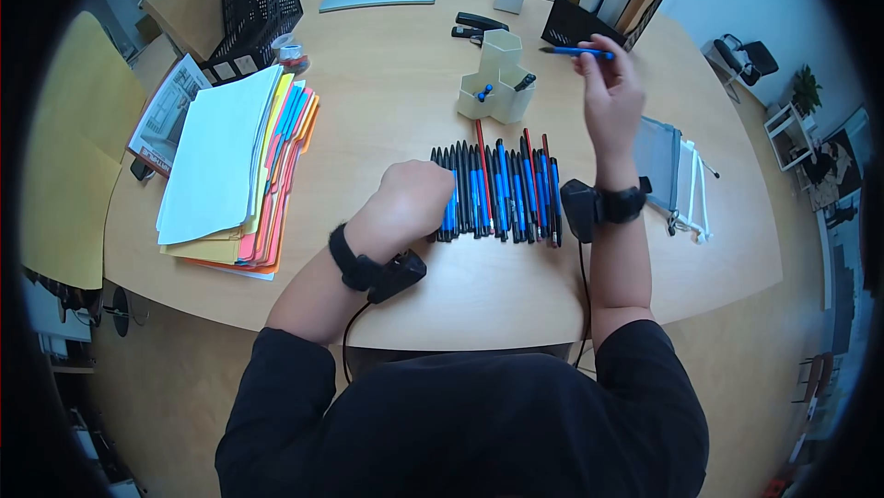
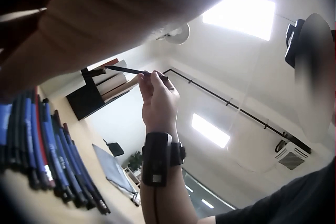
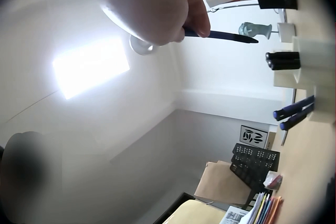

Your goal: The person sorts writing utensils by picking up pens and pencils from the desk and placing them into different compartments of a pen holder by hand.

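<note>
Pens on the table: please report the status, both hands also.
Right hand holds blue pen, raised. Left hand at pen row, grip hidden. Pen holder partly filled; nothing visibly blocking.

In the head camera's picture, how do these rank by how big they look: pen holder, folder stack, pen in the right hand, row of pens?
1. The folder stack, clearly largest
2. The row of pens
3. The pen holder
4. The pen in the right hand

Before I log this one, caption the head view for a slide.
Right hand holding a blue pen, left hand at a row of pens.
</note>
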A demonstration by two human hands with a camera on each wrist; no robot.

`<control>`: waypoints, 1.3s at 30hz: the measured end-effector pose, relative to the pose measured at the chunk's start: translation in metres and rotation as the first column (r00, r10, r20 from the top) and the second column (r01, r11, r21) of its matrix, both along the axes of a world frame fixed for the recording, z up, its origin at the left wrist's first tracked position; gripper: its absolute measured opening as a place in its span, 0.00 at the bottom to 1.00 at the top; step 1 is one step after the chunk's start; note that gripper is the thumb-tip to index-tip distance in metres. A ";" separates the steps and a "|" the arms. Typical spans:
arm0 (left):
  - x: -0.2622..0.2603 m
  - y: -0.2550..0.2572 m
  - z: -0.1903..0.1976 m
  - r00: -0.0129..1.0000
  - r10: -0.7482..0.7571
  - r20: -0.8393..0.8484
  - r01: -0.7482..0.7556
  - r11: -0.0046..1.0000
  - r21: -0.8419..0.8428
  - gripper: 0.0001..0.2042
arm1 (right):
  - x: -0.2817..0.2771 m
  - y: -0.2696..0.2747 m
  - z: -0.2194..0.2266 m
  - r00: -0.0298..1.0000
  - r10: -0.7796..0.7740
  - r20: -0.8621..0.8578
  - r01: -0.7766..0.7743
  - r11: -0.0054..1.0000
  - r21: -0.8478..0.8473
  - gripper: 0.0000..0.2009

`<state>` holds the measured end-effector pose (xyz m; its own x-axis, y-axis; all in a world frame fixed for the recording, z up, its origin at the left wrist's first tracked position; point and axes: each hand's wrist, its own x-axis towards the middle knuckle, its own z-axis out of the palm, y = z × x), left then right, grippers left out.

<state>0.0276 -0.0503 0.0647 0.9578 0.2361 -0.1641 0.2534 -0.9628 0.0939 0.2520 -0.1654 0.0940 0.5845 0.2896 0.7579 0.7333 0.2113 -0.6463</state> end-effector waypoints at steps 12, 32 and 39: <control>0.016 0.026 -0.018 0.968 0.142 -0.206 -0.157 0.986 -0.056 0.09 | -0.014 0.038 -0.040 0.966 -0.056 0.254 0.134 0.944 -0.300 0.16; -0.034 0.005 0.073 0.675 0.362 0.643 0.209 0.742 -0.637 0.08 | -0.109 -0.006 0.027 0.858 0.449 0.250 -0.306 0.838 -0.452 0.19; 0.002 0.033 0.003 0.966 0.116 0.230 -0.119 0.993 -0.002 0.13 | -0.036 -0.008 0.022 0.991 0.024 0.133 -0.024 1.000 0.005 0.12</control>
<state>0.0291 -0.0170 0.0676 0.9349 0.3499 0.0601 0.3379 -0.9289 0.1513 0.2165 -0.1730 0.1157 0.4718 0.2974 0.8300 0.8070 0.2336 -0.5424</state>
